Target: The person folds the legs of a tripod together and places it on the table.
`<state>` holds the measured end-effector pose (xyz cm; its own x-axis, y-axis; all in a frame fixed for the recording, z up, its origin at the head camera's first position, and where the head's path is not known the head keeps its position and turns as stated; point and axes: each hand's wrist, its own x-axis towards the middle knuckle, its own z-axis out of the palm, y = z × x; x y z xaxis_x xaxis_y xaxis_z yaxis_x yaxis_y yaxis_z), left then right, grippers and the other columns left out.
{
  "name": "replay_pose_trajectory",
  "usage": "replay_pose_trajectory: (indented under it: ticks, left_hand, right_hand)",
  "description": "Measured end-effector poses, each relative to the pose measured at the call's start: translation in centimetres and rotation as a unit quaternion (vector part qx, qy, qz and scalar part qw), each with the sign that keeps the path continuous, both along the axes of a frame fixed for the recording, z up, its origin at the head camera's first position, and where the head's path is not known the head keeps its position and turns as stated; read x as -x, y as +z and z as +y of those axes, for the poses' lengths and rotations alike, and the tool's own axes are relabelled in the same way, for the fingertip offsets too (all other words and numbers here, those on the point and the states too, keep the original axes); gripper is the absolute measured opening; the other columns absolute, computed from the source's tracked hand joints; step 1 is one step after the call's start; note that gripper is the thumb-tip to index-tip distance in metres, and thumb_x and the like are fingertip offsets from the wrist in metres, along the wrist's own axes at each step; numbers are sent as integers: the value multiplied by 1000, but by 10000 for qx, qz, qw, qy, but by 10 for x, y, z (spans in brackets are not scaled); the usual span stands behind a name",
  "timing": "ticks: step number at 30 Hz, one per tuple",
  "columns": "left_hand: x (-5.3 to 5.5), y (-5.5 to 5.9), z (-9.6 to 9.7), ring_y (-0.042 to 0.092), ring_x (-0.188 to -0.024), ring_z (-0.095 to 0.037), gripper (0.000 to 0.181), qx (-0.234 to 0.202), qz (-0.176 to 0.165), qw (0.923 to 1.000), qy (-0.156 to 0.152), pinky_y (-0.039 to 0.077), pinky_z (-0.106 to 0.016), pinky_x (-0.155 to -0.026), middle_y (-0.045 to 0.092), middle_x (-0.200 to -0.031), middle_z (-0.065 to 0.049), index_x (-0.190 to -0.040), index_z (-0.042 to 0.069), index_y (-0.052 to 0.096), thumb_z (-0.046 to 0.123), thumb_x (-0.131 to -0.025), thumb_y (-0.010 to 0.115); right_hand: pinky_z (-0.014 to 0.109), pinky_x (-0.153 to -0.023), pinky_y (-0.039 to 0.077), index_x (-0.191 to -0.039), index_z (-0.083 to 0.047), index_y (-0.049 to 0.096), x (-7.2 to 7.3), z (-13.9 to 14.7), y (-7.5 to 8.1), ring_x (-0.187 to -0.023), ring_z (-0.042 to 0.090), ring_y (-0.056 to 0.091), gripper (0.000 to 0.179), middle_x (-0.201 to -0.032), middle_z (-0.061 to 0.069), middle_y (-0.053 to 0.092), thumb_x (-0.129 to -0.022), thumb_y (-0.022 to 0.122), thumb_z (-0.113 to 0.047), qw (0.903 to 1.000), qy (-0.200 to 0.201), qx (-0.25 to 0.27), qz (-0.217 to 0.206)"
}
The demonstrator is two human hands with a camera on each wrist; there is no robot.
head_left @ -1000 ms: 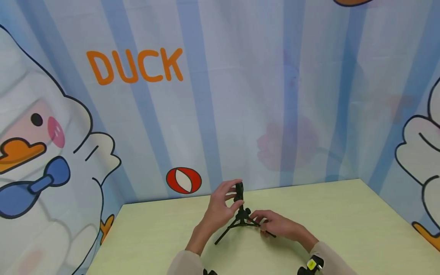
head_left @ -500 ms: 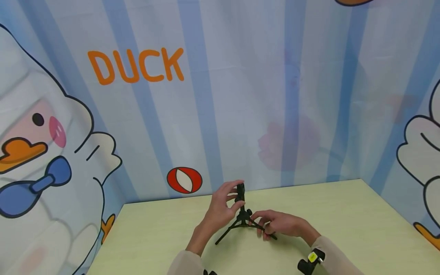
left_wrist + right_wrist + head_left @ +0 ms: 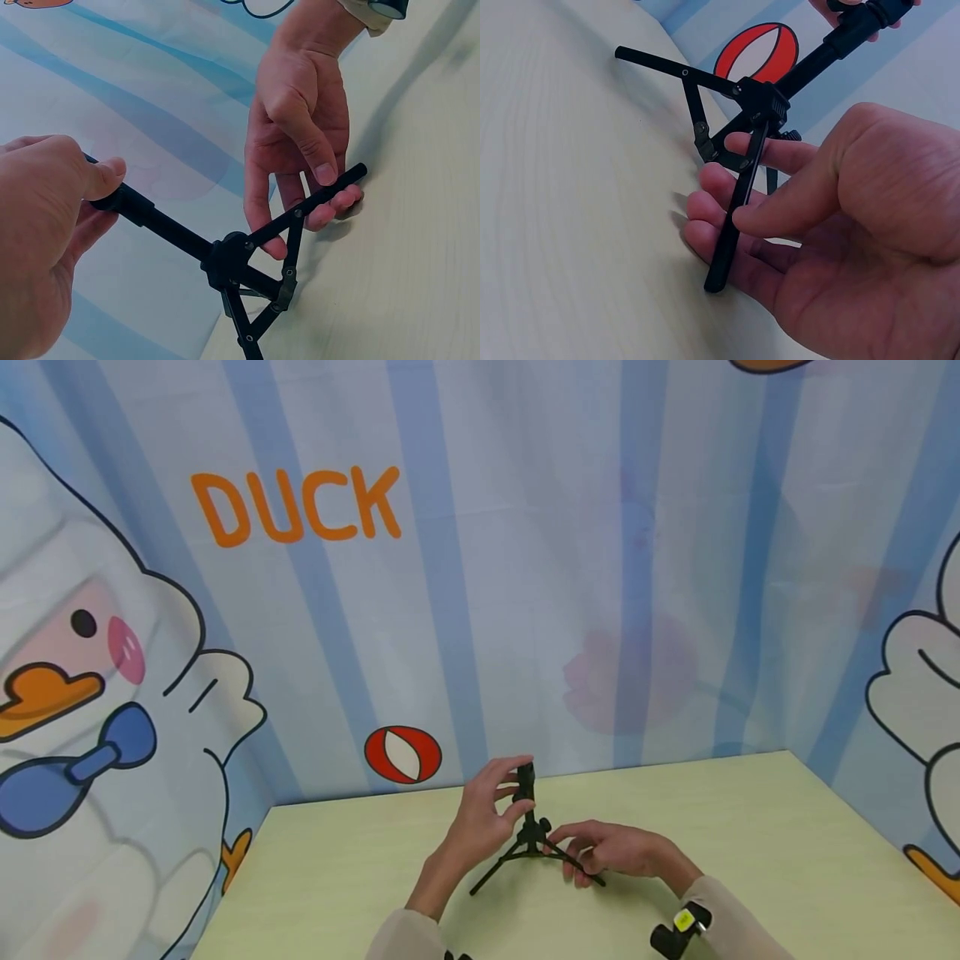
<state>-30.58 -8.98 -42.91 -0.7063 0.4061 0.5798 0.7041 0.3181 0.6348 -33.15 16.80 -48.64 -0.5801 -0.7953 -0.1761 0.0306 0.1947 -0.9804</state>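
On the pale surface (image 3: 712,835), just right of centre in the head view, a small black tripod (image 3: 533,832) stands with its column (image 3: 180,234) near upright and its legs spread. Left grip (image 3: 480,817): a bare hand, partly closed, thumb and fingers curled about the upper column. Right grip (image 3: 624,850): nearly closed, thumb to one side of a leg (image 3: 721,259), fingertips to the other. Whether that leg's foot touches the surface cannot be determined.

Assessment: the step in hand appears to be handling one leg while the column is steadied. Recommended practice: a firm but light left hold, so that the column neither twists nor tips. Any push on the leg should follow its hinge at the hub (image 3: 227,259), without sideways strain. The brace (image 3: 292,244) lies just beside the right index finger; this is judged a pinch hazard, and the finger is best drawn clear before the leg is swung. Force should cease when the hinge resists.
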Motion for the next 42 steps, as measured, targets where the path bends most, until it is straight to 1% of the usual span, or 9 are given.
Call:
replay_pose_trajectory:
  ticks: [3, 13, 21, 30, 42]
  left_hand:
    - [0, 0, -1, 65, -119, -28, 56, 5, 3, 10000, 19, 56, -38, -100, 59, -136, -9, -148, 15, 55, 1, -97, 72]
    - [-1, 1, -1, 66, -118, -28, 58, -88, 50, 9999, -17, 57, -40, -99, 59, -136, -11, -149, 15, 54, -1, -96, 72]
    - [-2, 0, -1, 65, -119, -30, 59, -87, 58, 9999, -34, 57, -41, -99, 58, -136, -11, -149, 15, 53, -2, -96, 72]
    - [-2, -1, 0, 65, -120, -25, 59, -94, -15, 9999, -55, 55, -35, -101, 59, -137, -10, -149, 15, 54, -2, -96, 72]
    - [-1, -3, 0, 65, -120, -25, 59, -136, -149, 9998, -65, 55, -39, -101, 59, -137, -8, -148, 15, 55, -3, -95, 72]
  right_hand:
    - [34, -77, 54, -150, 6, 44, 0, -1, 0, -86, 25, 63, 60, -108, 24, 67, -91, 43, 18, 10000, 19, 8, -26]
    - [32, -78, 52, -152, 9, 38, 1, 1, -1, -85, 23, 59, 63, -102, 15, 66, -91, 40, 19, 9994, 256, 205, 66]
    - [32, -77, 51, -154, 8, 37, 2, 2, -5, -83, 23, 56, 66, -100, 13, 65, -89, 41, 19, 9992, 283, 269, 11]
    - [32, -79, 49, -156, 9, 33, 4, 5, -10, -81, 21, 54, 67, -97, 10, 63, -90, 39, 19, 9987, 359, 356, -37]
    - [33, -79, 48, -157, 6, 34, 5, 8, -13, -82, 22, 53, 66, -98, 10, 63, -92, 40, 18, 9984, 379, 429, -24]
